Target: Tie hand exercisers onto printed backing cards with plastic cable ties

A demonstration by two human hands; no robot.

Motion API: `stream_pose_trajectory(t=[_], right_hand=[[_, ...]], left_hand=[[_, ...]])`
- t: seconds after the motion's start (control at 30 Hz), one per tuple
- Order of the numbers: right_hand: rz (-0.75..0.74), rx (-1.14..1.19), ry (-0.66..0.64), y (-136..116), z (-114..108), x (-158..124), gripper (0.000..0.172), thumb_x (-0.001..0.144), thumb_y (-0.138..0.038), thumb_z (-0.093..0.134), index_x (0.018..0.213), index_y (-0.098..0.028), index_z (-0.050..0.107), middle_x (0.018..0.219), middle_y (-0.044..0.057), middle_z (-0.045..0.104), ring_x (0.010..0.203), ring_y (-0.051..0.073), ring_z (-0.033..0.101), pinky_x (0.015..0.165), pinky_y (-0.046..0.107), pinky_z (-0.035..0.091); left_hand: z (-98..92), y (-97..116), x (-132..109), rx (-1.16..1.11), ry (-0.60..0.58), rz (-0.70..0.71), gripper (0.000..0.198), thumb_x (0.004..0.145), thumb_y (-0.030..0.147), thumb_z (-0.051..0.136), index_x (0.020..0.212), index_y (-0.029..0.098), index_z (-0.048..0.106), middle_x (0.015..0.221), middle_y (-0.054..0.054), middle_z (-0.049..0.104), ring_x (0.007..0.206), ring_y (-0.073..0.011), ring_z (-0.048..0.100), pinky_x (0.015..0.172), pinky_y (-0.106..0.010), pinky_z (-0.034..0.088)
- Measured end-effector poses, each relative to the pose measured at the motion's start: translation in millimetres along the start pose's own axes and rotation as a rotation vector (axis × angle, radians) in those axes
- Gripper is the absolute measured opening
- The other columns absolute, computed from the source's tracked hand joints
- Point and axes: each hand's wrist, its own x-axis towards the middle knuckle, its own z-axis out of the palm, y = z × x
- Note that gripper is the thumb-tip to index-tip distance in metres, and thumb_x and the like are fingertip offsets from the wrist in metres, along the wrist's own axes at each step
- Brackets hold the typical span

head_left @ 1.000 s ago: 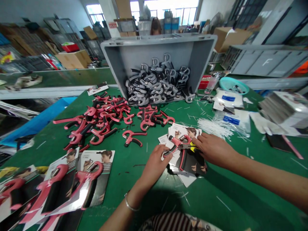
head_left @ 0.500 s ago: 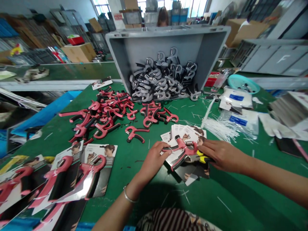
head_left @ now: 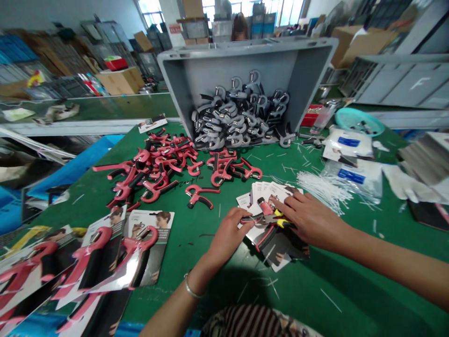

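Observation:
My left hand (head_left: pixel 229 231) is closed on one handle of a pink and black hand grip strengthener (head_left: pixel 264 206), which lies on a fanned stack of printed cards (head_left: pixel 257 191). In my right hand (head_left: pixel 310 215) are pliers (head_left: pixel 281 223) with yellow and black handles. Their metal jaws point left, over the strengthener near my left fingertips. My right hand covers the strengthener's spring end. Whether the jaws bite on anything is too small to tell.
A grey crate (head_left: pixel 249 44) tipped on its side holds several grey grip strengtheners. Loose pink ones (head_left: pixel 157 161) lie left of centre, carded ones (head_left: pixel 140 248) at front left. White cable ties (head_left: pixel 322 187), plastic bags (head_left: pixel 351 161) and a teal basket (head_left: pixel 361 122) are on the right.
My right hand has brought the pliers left, so the jaws now lie across the strengthener by my left fingers. A white strip that stood up behind my right hand no longer shows.

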Motion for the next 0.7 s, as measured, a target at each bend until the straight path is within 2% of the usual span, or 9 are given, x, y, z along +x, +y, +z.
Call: stream_pose_trajectory(t=[0.13, 0.33, 0.47, 0.6, 0.7], right_hand=[[-0.017, 0.013, -0.003, -2, -1, 1, 0.061, 0.083, -0.025, 0.065, 0.139, -0.009, 0.049, 0.105, 0.015, 0.066, 0.099, 0.032, 0.056, 0.088, 0.044, 0.043], [-0.045, 0.079, -0.039, -1, 7, 2, 0.045, 0.080, -0.018, 0.066, 0.125, -0.012, 0.059, 0.100, 0.013, 0.070, 0.089, 0.028, 0.063, 0.075, 0.037, 0.048], [-0.118, 0.141, 0.089, 13, 31, -8, 0.044, 0.076, -0.009, 0.062, 0.120, -0.014, 0.063, 0.104, 0.015, 0.071, 0.091, 0.029, 0.067, 0.080, 0.042, 0.051], [-0.197, 0.212, 0.273, 29, 70, -13, 0.056, 0.077, -0.010, 0.060, 0.131, -0.024, 0.058, 0.108, 0.016, 0.071, 0.089, 0.028, 0.069, 0.072, 0.039, 0.054], [-0.203, 0.223, 0.356, 24, 81, -19, 0.060, 0.076, -0.014, 0.061, 0.133, -0.032, 0.056, 0.112, 0.014, 0.070, 0.094, 0.029, 0.069, 0.075, 0.040, 0.056]], left_hand=[[-0.5, -1, 0, -0.004, -0.013, -0.003, 0.016, 0.089, 0.021, 0.063, 0.105, 0.021, 0.067, 0.107, -0.006, 0.064, 0.104, -0.0191, 0.061, 0.097, -0.032, 0.046], [-2.4, 1, 0, 0.000, -0.005, 0.000, 0.017, 0.089, 0.020, 0.063, 0.105, 0.019, 0.068, 0.107, -0.007, 0.064, 0.106, -0.0202, 0.060, 0.098, -0.033, 0.046], [-3.9, 7, -3, 0.003, -0.009, 0.029, 0.015, 0.087, 0.023, 0.067, 0.101, 0.019, 0.070, 0.100, -0.007, 0.067, 0.101, -0.0206, 0.062, 0.092, -0.031, 0.048], [-7.8, 6, -2, 0.070, -0.025, 0.061, 0.017, 0.087, 0.029, 0.069, 0.100, 0.018, 0.072, 0.097, -0.008, 0.069, 0.101, -0.0222, 0.063, 0.090, -0.032, 0.049], [-23.7, 11, -4, 0.160, 0.036, 0.039, 0.019, 0.087, 0.031, 0.068, 0.099, 0.017, 0.072, 0.096, -0.009, 0.069, 0.099, -0.0220, 0.063, 0.088, -0.032, 0.050]])
